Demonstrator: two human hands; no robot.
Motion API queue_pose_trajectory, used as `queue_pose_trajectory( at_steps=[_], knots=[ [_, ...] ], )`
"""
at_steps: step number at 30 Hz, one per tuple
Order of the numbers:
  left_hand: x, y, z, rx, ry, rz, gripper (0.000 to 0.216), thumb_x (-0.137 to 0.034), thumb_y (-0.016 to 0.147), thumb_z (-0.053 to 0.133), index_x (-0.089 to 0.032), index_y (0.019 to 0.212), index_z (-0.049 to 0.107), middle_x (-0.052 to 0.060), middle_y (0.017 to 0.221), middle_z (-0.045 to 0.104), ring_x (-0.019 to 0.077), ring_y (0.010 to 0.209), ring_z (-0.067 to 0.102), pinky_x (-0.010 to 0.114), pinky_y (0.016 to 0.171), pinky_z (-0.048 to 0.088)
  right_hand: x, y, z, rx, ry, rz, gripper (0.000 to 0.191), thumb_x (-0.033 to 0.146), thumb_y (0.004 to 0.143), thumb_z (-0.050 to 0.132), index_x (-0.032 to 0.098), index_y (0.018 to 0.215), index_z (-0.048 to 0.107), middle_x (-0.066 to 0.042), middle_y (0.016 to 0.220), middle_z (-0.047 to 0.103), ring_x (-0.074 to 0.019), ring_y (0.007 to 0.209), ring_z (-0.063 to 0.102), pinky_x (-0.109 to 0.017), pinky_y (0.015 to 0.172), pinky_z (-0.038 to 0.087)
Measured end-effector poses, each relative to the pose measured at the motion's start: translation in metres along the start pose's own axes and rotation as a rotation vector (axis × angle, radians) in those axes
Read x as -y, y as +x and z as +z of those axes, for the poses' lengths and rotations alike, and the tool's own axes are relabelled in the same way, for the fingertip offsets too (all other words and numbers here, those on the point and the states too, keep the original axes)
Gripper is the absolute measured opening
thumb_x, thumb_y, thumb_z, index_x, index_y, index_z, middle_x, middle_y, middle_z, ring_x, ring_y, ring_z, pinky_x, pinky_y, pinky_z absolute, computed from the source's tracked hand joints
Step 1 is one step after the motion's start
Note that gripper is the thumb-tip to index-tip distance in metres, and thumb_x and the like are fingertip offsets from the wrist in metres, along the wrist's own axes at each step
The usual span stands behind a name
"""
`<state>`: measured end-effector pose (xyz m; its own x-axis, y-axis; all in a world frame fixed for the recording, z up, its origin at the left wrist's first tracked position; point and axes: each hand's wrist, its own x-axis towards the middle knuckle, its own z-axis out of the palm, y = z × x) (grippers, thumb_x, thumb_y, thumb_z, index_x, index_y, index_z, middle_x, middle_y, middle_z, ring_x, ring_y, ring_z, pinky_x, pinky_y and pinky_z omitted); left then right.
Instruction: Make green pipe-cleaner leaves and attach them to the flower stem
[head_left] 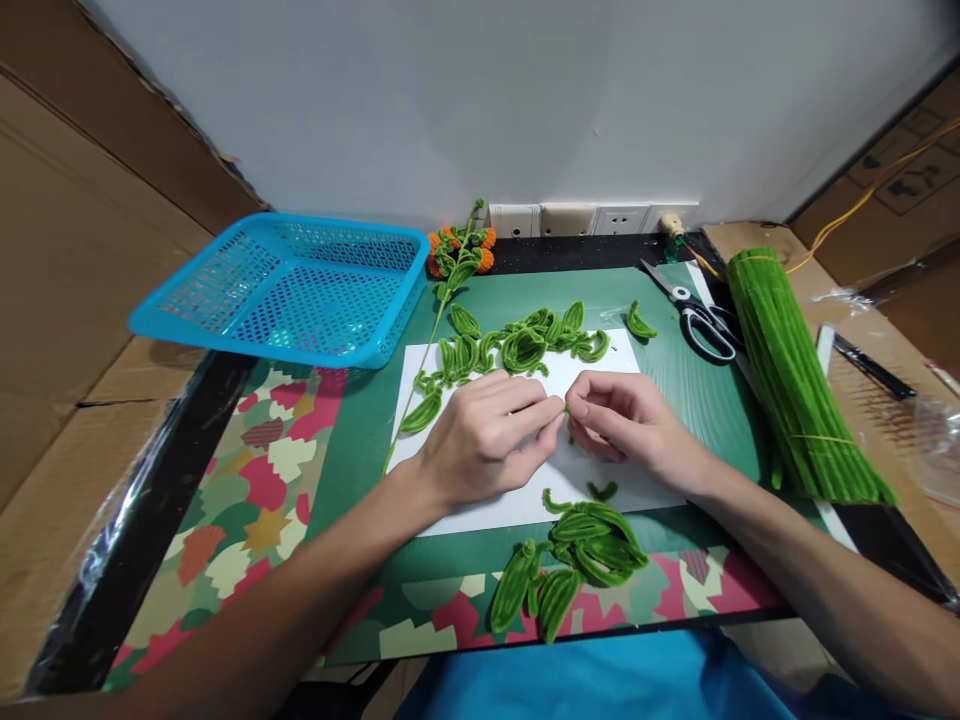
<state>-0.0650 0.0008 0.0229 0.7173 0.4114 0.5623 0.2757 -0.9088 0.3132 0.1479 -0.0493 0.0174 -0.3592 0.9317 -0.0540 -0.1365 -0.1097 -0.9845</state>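
My left hand [487, 435] and my right hand [626, 420] meet over a white sheet of paper [450, 375], fingertips pinched together on a small green pipe-cleaner piece [568, 410] that barely shows between them. Several green pipe-cleaner leaves [525, 345] lie scattered along the sheet's far edge. Another pile of folded green leaves [577, 560] sits near the table's front edge, just below my hands. A long green stem with orange flowers [457, 255] lies at the left of the sheet.
A blue plastic basket [292, 290] stands at the back left, overhanging the table. Black-handled scissors [694, 310] lie at the back right beside a thick bundle of green pipe cleaners [787, 370]. Cardboard walls flank both sides; wall sockets [592, 218] line the back.
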Motion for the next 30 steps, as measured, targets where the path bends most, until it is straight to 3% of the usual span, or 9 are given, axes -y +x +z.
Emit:
queue_pose_trajectory(
  at_steps=[4, 8, 12, 16, 20, 22, 24, 27, 30],
  knots=[
    [-0.002, 0.002, 0.001, -0.059, -0.021, -0.020, 0.018, -0.012, 0.097, 0.062, -0.016, 0.087, 0.076, 0.004, 0.074, 0.071, 0.0158, 0.065, 0.057, 0.032, 0.062, 0.040, 0.001, -0.002, 0.004, -0.069, -0.184, -0.111, 0.026, 0.039, 0.105, 0.065, 0.018, 0.089, 0.064, 0.003, 0.070, 0.057, -0.0101, 0.060, 0.045, -0.023, 0.054, 0.034],
    [-0.007, 0.006, -0.003, -0.056, -0.437, -0.309, 0.017, -0.014, 0.095, 0.067, -0.015, 0.082, 0.079, 0.003, 0.072, 0.071, 0.0134, 0.065, 0.058, 0.028, 0.062, 0.043, 0.003, -0.005, 0.003, -0.101, -0.460, -0.238, 0.020, 0.029, 0.108, 0.056, 0.018, 0.094, 0.065, 0.003, 0.074, 0.057, -0.0110, 0.063, 0.048, -0.025, 0.058, 0.036],
    [-0.008, 0.011, -0.009, 0.124, -1.031, -0.717, 0.018, -0.022, 0.091, 0.074, -0.013, 0.076, 0.080, 0.001, 0.060, 0.064, 0.0103, 0.052, 0.055, 0.022, 0.049, 0.040, 0.004, -0.007, -0.001, -0.050, -0.683, -0.480, 0.014, 0.016, 0.105, 0.053, 0.017, 0.099, 0.066, 0.001, 0.077, 0.060, -0.0110, 0.064, 0.051, -0.025, 0.061, 0.040],
    [-0.006, 0.016, -0.015, 0.303, -1.582, -1.100, 0.018, -0.022, 0.077, 0.078, -0.009, 0.066, 0.077, -0.004, 0.048, 0.046, 0.0043, 0.038, 0.034, 0.017, 0.034, 0.025, 0.007, -0.011, 0.001, 0.013, -0.806, -0.684, 0.018, 0.006, 0.101, 0.047, 0.015, 0.102, 0.063, -0.001, 0.078, 0.058, -0.0122, 0.064, 0.050, -0.026, 0.058, 0.041],
    [-0.005, 0.020, -0.020, 0.505, -1.759, -1.182, 0.013, -0.019, 0.069, 0.078, -0.009, 0.061, 0.075, -0.004, 0.045, 0.046, 0.0037, 0.038, 0.026, 0.015, 0.028, 0.019, 0.011, -0.019, 0.006, 0.020, -1.095, -0.930, 0.016, 0.005, 0.100, 0.050, 0.014, 0.104, 0.063, -0.001, 0.069, 0.055, -0.0165, 0.061, 0.048, -0.032, 0.056, 0.038],
    [-0.005, 0.020, -0.021, 0.549, -1.768, -1.136, 0.014, -0.021, 0.071, 0.077, -0.010, 0.063, 0.075, -0.005, 0.044, 0.045, 0.0047, 0.037, 0.029, 0.016, 0.029, 0.023, 0.013, -0.021, 0.006, 0.008, -1.202, -1.020, 0.015, 0.006, 0.100, 0.055, 0.014, 0.105, 0.065, -0.002, 0.067, 0.057, -0.0176, 0.061, 0.050, -0.034, 0.057, 0.039],
    [-0.005, 0.019, -0.020, 0.506, -1.663, -1.034, 0.017, -0.025, 0.077, 0.077, -0.011, 0.068, 0.077, -0.004, 0.047, 0.049, 0.0067, 0.039, 0.039, 0.018, 0.035, 0.032, 0.013, -0.020, 0.006, -0.039, -1.175, -0.968, 0.015, 0.006, 0.100, 0.054, 0.015, 0.101, 0.067, -0.001, 0.067, 0.059, -0.0160, 0.060, 0.050, -0.032, 0.057, 0.041],
    [-0.002, 0.016, -0.016, 0.264, -1.135, -0.777, 0.014, -0.026, 0.086, 0.077, -0.013, 0.087, 0.081, 0.003, 0.070, 0.071, 0.0136, 0.062, 0.064, 0.024, 0.056, 0.050, 0.010, -0.014, 0.007, -0.168, -0.907, -0.601, 0.019, 0.013, 0.101, 0.053, 0.017, 0.090, 0.068, 0.001, 0.065, 0.061, -0.0110, 0.054, 0.048, -0.026, 0.052, 0.039],
    [0.001, 0.010, -0.010, 0.040, -0.511, -0.516, 0.017, -0.020, 0.092, 0.074, -0.017, 0.107, 0.079, 0.006, 0.100, 0.081, 0.0178, 0.085, 0.071, 0.029, 0.074, 0.052, 0.008, -0.005, 0.008, -0.217, -0.414, -0.150, 0.027, 0.032, 0.101, 0.060, 0.018, 0.078, 0.066, 0.001, 0.060, 0.063, -0.0081, 0.044, 0.043, -0.023, 0.044, 0.034]
  ],
)
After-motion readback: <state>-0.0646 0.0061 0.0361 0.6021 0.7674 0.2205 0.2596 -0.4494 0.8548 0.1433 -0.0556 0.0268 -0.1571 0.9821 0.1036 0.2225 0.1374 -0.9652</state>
